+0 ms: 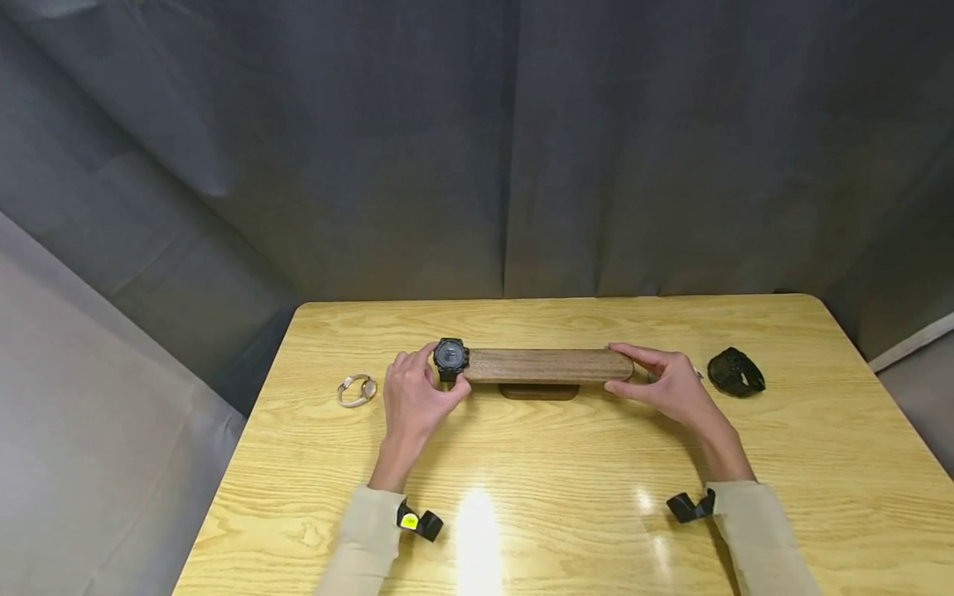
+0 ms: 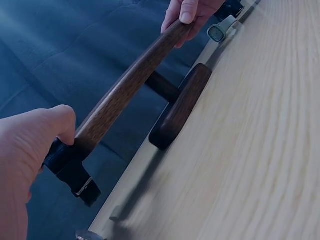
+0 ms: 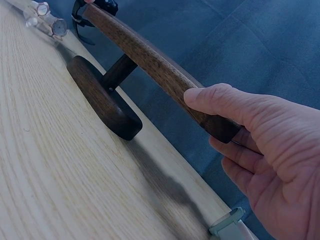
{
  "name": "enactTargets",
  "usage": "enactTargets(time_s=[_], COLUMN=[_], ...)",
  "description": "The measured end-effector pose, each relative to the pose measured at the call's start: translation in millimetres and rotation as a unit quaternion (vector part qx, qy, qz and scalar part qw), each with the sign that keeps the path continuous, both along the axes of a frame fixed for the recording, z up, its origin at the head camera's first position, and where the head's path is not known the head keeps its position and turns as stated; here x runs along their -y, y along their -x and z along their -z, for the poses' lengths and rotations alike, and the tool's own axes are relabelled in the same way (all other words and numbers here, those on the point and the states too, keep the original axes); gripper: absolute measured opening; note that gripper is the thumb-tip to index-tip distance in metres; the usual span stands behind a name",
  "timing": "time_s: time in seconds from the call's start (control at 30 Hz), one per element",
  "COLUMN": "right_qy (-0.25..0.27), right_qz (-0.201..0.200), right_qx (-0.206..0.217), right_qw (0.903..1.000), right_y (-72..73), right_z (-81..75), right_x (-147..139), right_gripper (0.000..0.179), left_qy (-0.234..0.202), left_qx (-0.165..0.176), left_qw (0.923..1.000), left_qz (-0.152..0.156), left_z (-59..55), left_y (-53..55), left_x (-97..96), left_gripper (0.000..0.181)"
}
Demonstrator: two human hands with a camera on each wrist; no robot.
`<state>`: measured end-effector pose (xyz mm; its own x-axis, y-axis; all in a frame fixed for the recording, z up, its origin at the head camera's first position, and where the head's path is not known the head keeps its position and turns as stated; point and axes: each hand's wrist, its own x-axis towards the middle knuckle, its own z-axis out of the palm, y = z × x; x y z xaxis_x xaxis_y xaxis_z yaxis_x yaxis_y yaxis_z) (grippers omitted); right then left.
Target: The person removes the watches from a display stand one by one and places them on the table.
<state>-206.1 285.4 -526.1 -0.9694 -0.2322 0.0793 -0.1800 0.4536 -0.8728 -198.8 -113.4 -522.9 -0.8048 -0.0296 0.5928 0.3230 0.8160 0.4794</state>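
A wooden watch stand (image 1: 547,365) with a long bar on a short post and oval base (image 2: 182,107) stands on the table. A black digital watch (image 1: 450,354) is around the bar's left end, its face upward. My left hand (image 1: 412,393) pinches this watch between thumb and fingers; in the left wrist view its black strap (image 2: 75,175) hangs below the bar. At the opposite end, my right hand (image 1: 674,385) grips the bar, thumb on the near side in the right wrist view, fingers partly hidden behind the wood.
A pale, slim-banded watch (image 1: 356,391) lies left of my left hand. Beyond my right hand is another black watch (image 1: 736,372). A pale green watch (image 3: 232,225) lies near the right end, mostly hidden in the head view. Dark curtain (image 1: 477,165) hangs behind the table (image 1: 551,497).
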Motion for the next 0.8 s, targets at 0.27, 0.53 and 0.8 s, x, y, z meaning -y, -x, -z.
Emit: enactTargets(time_s=[0.27, 0.53, 0.8], right_qy=[0.002, 0.002, 0.015], right_qz=[-0.007, 0.010, 0.010], right_qx=[-0.007, 0.004, 0.008], right_qw=[1.0000, 0.9999, 0.9998], right_y=[-2.2, -1.3, -1.3], right_z=[0.1, 0.0, 1.5], right_x=[0, -1, -2], right_gripper=[0.059, 0.059, 0.058], left_qy=[-0.002, -0.013, 0.015], left_qx=[0.006, 0.015, 0.026], left_qw=[1.0000, 0.9998, 0.9995], left_qz=[-0.003, -0.001, 0.003], left_z=[-2.9, -7.6, -2.8], left_y=[1.4, 6.3, 17.5], left_x=[8.7, 13.7, 14.8], left_gripper=[0.057, 0.060, 0.060])
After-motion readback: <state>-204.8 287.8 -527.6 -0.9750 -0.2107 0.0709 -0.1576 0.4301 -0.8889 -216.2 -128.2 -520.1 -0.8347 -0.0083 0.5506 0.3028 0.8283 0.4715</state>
